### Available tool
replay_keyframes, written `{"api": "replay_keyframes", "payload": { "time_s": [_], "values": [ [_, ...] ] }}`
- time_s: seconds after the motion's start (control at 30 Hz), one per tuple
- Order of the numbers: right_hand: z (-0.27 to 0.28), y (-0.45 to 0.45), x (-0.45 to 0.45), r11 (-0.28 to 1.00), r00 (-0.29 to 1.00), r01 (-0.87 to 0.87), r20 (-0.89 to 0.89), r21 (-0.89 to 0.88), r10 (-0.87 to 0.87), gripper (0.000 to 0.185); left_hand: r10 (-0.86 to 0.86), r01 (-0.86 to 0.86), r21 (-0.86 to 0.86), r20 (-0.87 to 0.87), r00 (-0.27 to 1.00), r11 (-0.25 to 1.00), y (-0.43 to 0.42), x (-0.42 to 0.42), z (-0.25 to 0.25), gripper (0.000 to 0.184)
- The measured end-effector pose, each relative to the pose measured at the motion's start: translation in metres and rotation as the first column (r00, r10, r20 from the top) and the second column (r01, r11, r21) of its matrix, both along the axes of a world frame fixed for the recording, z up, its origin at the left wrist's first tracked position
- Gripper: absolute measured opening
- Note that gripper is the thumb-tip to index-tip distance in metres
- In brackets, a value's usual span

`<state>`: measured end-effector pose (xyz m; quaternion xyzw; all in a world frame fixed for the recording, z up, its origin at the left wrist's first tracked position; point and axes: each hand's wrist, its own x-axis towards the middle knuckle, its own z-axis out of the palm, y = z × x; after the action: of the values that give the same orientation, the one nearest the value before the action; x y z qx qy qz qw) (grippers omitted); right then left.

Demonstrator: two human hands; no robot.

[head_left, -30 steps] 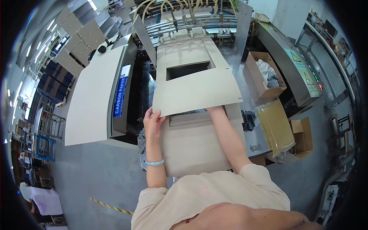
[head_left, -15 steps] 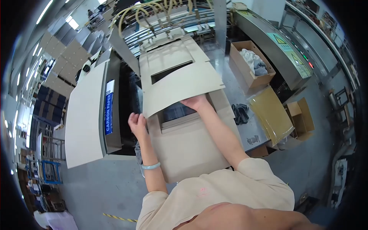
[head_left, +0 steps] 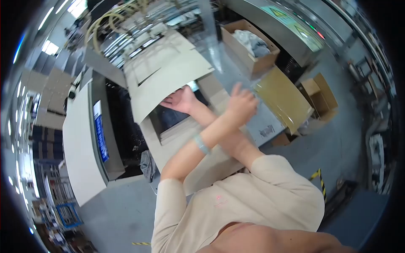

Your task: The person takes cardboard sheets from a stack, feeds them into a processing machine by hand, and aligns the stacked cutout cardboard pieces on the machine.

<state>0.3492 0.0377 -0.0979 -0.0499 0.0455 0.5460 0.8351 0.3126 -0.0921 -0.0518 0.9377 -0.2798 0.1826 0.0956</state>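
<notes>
A large beige board (head_left: 168,76) lies tilted over the work surface, its near edge raised above a rectangular opening with a dark inside (head_left: 175,118). My right hand (head_left: 181,100) is palm up beneath that edge, its fingers extended toward the left. My left arm, with a pale bangle (head_left: 202,144) on the wrist, crosses over my right forearm. Beyond it my left hand (head_left: 242,106) is over the grey table (head_left: 255,124), close to the yellowish plastic-covered sheet (head_left: 283,99). Motion smears its fingers, and whatever lies beneath it is hidden.
An open carton (head_left: 257,63) with cloths stands at the back right, and another carton (head_left: 320,97) is farther right. On the left are a pale panel (head_left: 80,143) and a blue "CARBON PAPER" label (head_left: 101,130). Machine hoses (head_left: 114,19) hang at the back.
My left hand has swung from the board's left side across to the right, over my right arm. The view has shifted. The dark cloth seen on the table no longer shows.
</notes>
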Motion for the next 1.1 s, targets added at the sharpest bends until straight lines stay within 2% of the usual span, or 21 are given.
{"api": "replay_keyframes", "payload": {
  "time_s": [0.03, 0.07, 0.13, 0.2, 0.27, 0.3, 0.43, 0.47, 0.6, 0.7, 0.77, 0.8, 0.87, 0.93, 1.0, 1.1],
  "values": [
    [0.008, -0.001, -0.002, 0.999, 0.999, -0.048, 0.017, 0.009, 0.047, 0.053, 0.001, -0.007, 0.125, 0.049, 0.999, 0.992, -0.012, 0.017, -0.015, 0.014],
    [0.014, -0.005, -0.005, 1.0, 1.0, -0.007, -0.001, 0.008, 0.007, 0.052, 0.002, -0.025, 0.25, 0.091, 0.996, 0.968, -0.022, 0.033, -0.031, 0.009],
    [0.022, -0.01, -0.008, 0.999, 1.0, 0.028, -0.002, 0.026, -0.028, 0.05, 0.008, -0.042, 0.357, 0.095, 0.995, 0.933, -0.033, 0.052, -0.043, 0.011],
    [0.016, -0.009, -0.006, 0.999, 1.0, -0.003, 0.027, 0.047, 0.002, 0.049, 0.036, -0.07, 0.4, 0.093, 0.995, 0.914, -0.036, 0.059, -0.047, 0.012],
    [0.005, -0.006, -0.002, 0.984, 1.0, 0.003, 0.019, 0.176, -0.006, 0.048, -0.003, -0.013, 0.466, 0.033, 0.999, 0.885, -0.035, 0.065, -0.06, 0.014],
    [0.006, -0.006, -0.001, 0.984, 1.0, -0.014, 0.028, 0.178, 0.009, 0.048, 0.013, -0.031, 0.468, 0.041, 0.999, 0.883, -0.036, 0.07, -0.065, 0.014],
    [0.01, -0.004, -0.005, 0.99, 1.0, 0.026, 0.008, 0.142, -0.027, 0.051, 0.081, 0.058, 0.609, -0.198, 0.977, 0.791, -0.035, 0.086, -0.078, 0.02],
    [0.01, -0.004, -0.004, 0.989, 1.0, 0.013, 0.012, 0.146, -0.015, 0.051, 0.094, 0.045, 0.613, -0.193, 0.977, 0.789, -0.034, 0.088, -0.078, 0.02],
    [0.002, -0.002, -0.004, 0.981, 0.997, -0.027, 0.081, 0.192, 0.012, 0.056, 0.098, -0.031, 0.431, -0.135, 0.986, 0.902, -0.03, 0.087, -0.08, 0.013],
    [0.004, -0.003, -0.007, 0.983, 0.992, -0.042, 0.126, 0.178, 0.02, 0.058, 0.16, -0.06, 0.45, -0.188, 0.969, 0.891, -0.028, 0.07, -0.054, 0.016],
    [0.007, -0.002, -0.009, 0.985, 0.985, -0.045, 0.169, 0.166, 0.017, 0.061, 0.08, -0.036, 0.23, -0.183, 0.98, 0.972, -0.025, 0.048, -0.024, 0.024],
    [0.006, -0.003, -0.008, 0.984, 0.984, -0.065, 0.174, 0.167, 0.036, 0.061, 0.099, -0.056, 0.231, -0.179, 0.979, 0.971, -0.02, 0.037, -0.011, 0.024],
    [0.005, -0.004, -0.005, 0.988, 0.983, -0.056, 0.18, 0.141, 0.03, 0.063, 0.001, -0.004, -0.068, -0.032, 0.999, 0.998, -0.001, 0.008, 0.017, 0.033],
    [0.005, -0.002, -0.005, 0.993, 0.983, -0.039, 0.181, 0.116, 0.018, 0.064, -0.059, 0.105, -0.343, 0.14, 0.988, 0.933, 0.022, -0.028, 0.045, 0.043],
    [0.004, -0.002, -0.009, 0.993, 0.979, -0.056, 0.2, 0.106, 0.034, 0.064, 0.007, 0.065, -0.429, 0.164, 0.986, 0.901, 0.054, -0.066, 0.073, 0.053],
    [0.005, -0.004, -0.012, 0.996, 0.965, -0.057, 0.259, 0.075, 0.036, 0.066, 0.282, -0.161, -0.501, 0.174, 0.944, 0.85, 0.107, -0.13, 0.112, 0.049]
  ]
}}
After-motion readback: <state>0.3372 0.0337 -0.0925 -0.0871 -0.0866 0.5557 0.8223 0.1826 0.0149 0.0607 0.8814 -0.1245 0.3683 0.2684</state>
